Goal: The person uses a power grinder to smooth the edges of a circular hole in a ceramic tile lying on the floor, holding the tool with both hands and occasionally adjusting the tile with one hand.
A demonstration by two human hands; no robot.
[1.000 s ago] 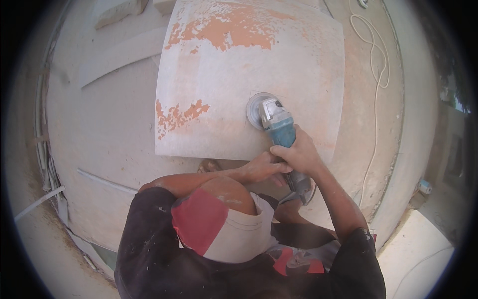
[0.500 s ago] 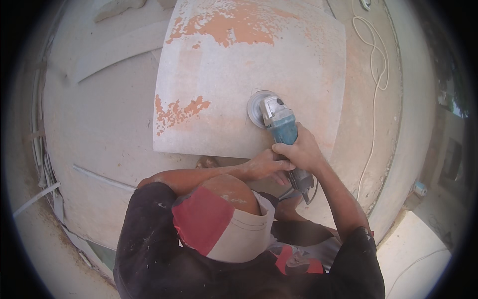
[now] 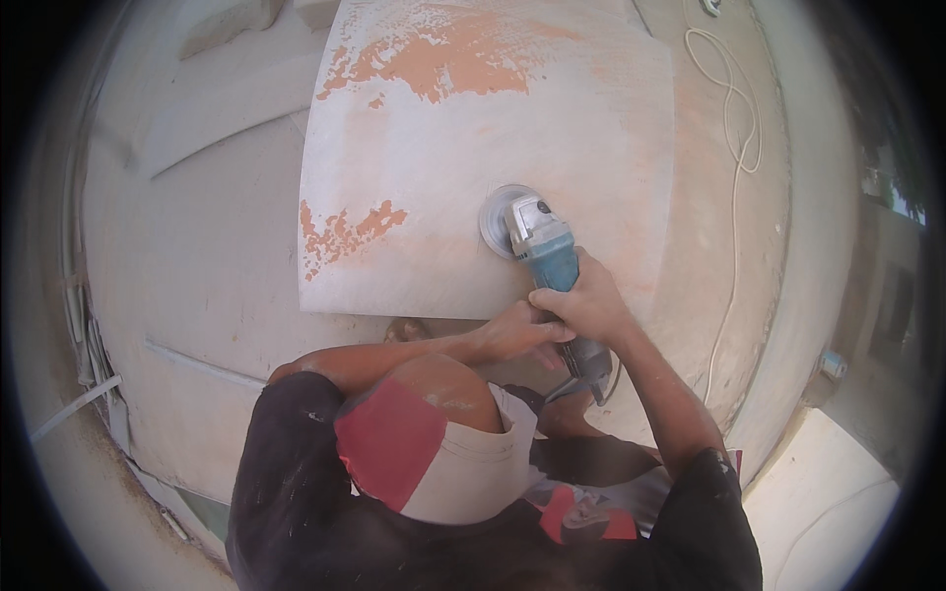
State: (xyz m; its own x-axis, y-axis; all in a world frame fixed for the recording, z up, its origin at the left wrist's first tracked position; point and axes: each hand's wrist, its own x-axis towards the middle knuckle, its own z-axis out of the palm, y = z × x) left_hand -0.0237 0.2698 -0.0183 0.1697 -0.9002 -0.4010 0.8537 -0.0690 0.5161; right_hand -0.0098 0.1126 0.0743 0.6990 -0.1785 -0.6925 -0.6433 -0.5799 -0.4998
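A blue and silver angle grinder (image 3: pixel 552 258) tilts over a large pale panel (image 3: pixel 424 158) with a curved face. Its round disc (image 3: pixel 496 223) rests at the panel's surface, right of the panel's middle and toward its near edge. My right hand (image 3: pixel 591 300) is closed around the grinder's blue body. Just below and to the left, my left hand (image 3: pixel 522 333) is closed on the grinder's rear part, its fingers partly hidden behind the tool. Orange patches (image 3: pixel 443 59) show through the pale coat at the far side, with smaller orange flecks (image 3: pixel 345 231) near the left edge.
A pale cord (image 3: pixel 734 187) lies in loops on the dusty floor (image 3: pixel 187 266) to the right. Thin strips (image 3: pixel 202 361) and a curved sheet (image 3: pixel 217 118) lie at the left. A pale block (image 3: pixel 232 25) sits at the far left. A foot (image 3: pixel 406 330) shows beside the panel's near edge.
The grinder has shifted slightly left across the panel, with both hands still on it. The whole view has also moved a little.
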